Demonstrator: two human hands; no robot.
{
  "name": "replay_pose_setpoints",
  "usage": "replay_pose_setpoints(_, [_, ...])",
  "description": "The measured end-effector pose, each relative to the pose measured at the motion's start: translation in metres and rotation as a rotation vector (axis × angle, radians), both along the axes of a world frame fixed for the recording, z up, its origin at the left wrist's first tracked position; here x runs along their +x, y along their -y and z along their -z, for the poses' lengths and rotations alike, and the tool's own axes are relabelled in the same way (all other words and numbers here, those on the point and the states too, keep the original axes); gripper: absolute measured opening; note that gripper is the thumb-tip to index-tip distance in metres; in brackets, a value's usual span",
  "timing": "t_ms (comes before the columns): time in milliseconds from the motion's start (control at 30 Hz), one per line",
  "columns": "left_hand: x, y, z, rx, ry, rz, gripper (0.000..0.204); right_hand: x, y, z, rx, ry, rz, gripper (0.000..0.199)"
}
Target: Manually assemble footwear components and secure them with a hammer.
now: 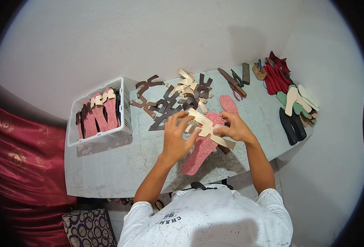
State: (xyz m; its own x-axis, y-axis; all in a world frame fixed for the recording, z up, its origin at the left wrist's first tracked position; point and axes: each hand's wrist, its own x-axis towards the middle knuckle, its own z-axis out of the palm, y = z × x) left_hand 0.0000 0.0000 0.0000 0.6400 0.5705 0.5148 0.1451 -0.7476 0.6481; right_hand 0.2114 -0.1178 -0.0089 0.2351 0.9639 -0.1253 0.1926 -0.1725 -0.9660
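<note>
In front of me is a pink speckled shoe sole (pixel 200 150), tilted with its narrow end toward me. Across its upper part lies a cream textured H-shaped sandal strap (pixel 206 125). My left hand (pixel 178 138) has its fingertips and thumb on the strap's left arms, with the fingers curved. At the other side, my right hand (pixel 237 126) pinches the strap and the sole's edge, thumb on top. Its fingertips are partly hidden behind the sole. Just beyond, another pink sole (pixel 229 103) lies on the table. A dark piece (pixel 223 150) shows beneath the held sole.
Loose brown straps (pixel 165 101) and cream straps (pixel 186 84) are heaped beyond my hands. A white basket (pixel 126 113) of strapped pink soles stands left. Pliers (pixel 236 91) lie at the back, near a wooden block (pixel 259 71). Red pieces (pixel 276 78) and black soles (pixel 291 125) lie right.
</note>
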Motion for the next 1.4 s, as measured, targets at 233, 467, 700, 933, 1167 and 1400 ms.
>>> replay_pose_setpoints(233, [0.025, 0.003, 0.013, 0.139, -0.021, -0.046, 0.033, 0.002, -0.008, -0.005, 0.172, 0.118, -0.107, 0.036])
replay_pose_setpoints(467, [0.024, 0.007, 0.009, -0.409, 0.000, 0.083, 0.029, 0.000, -0.008, -0.006, 0.102, 0.053, -0.161, 0.034])
replay_pose_setpoints(700, [0.025, -0.009, 0.016, -0.661, 0.052, 0.191, 0.018, -0.003, -0.013, -0.006, 0.095, 0.129, -0.151, 0.038])
replay_pose_setpoints(933, [0.019, -0.020, 0.027, -0.739, 0.238, 0.140, 0.018, -0.045, -0.013, -0.010, 0.461, 0.946, 0.527, 0.061])
replay_pose_setpoints(1167, [0.017, -0.021, 0.024, -0.833, 0.349, 0.123, 0.021, -0.050, -0.019, 0.001, 0.533, 0.629, 0.400, 0.049])
replay_pose_setpoints(1400, [0.016, -0.021, 0.023, -0.871, 0.358, 0.121, 0.022, -0.062, -0.021, 0.007, 0.527, 0.317, 0.329, 0.036])
